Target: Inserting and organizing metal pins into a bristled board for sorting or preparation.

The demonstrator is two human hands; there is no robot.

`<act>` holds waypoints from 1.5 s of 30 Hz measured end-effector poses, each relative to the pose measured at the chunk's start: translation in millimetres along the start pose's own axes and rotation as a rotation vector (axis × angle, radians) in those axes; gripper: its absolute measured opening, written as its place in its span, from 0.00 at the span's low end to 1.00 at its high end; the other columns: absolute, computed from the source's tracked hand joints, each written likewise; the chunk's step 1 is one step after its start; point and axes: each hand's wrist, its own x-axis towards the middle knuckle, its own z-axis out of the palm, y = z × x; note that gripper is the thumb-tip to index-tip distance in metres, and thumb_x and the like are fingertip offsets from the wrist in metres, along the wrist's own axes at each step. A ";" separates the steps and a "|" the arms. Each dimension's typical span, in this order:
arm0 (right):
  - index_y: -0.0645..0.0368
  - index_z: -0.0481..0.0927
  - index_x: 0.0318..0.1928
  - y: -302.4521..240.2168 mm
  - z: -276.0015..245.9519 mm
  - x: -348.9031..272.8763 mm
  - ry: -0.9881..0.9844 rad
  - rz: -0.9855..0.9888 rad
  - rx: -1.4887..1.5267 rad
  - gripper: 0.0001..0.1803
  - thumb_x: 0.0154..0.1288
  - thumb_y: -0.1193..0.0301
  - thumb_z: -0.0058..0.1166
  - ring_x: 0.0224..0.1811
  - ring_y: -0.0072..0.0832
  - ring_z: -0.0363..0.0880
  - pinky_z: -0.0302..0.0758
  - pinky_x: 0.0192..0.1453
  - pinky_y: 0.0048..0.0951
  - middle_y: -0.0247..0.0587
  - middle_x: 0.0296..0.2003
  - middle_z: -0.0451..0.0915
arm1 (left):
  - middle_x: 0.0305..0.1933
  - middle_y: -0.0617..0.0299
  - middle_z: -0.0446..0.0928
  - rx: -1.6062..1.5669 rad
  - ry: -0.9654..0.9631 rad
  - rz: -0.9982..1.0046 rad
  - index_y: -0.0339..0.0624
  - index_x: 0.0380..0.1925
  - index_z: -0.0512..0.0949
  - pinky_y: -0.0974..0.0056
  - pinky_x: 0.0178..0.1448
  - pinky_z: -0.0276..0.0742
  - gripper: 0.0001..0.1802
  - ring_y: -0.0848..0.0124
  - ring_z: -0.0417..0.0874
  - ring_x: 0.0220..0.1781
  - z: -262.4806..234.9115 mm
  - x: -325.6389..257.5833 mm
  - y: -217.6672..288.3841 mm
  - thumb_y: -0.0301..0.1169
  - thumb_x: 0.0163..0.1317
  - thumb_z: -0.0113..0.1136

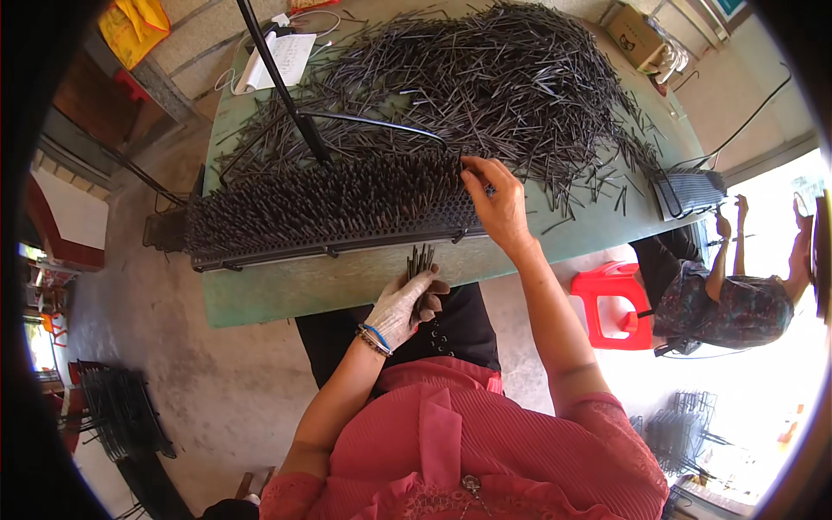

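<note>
My left hand (pixel 403 308), in a pale glove with dark fingertips, is closed around a small bunch of thin black rods (pixel 421 258) whose tips point up. My bare right hand (pixel 498 199) is at the right end of a long black perforated rack (pixel 347 241), thumb and forefinger bent together beside the outermost rods. What they pinch is too small to make out. Densely packed upright rods (pixel 321 199) fill most of the rack's holes, while some bare holes show along its front and right end.
A large heap of loose black rods (pixel 520 78) covers the back of the green table (pixel 260 299). A black metal frame (pixel 299 117) rises behind the rack. Another person (pixel 724 303) is at the right, near a red stool (pixel 611 303). An open notebook (pixel 282 61) lies back left.
</note>
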 end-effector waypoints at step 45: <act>0.68 0.84 0.39 -15.5 -9.1 -60.4 -0.426 0.512 0.380 0.14 0.66 0.67 0.63 0.32 0.17 0.76 0.73 0.37 0.22 0.34 0.31 0.82 | 0.47 0.54 0.81 0.069 -0.134 0.209 0.38 0.56 0.70 0.69 0.39 0.82 0.17 0.71 0.84 0.39 25.0 -1.8 4.7 0.36 0.75 0.49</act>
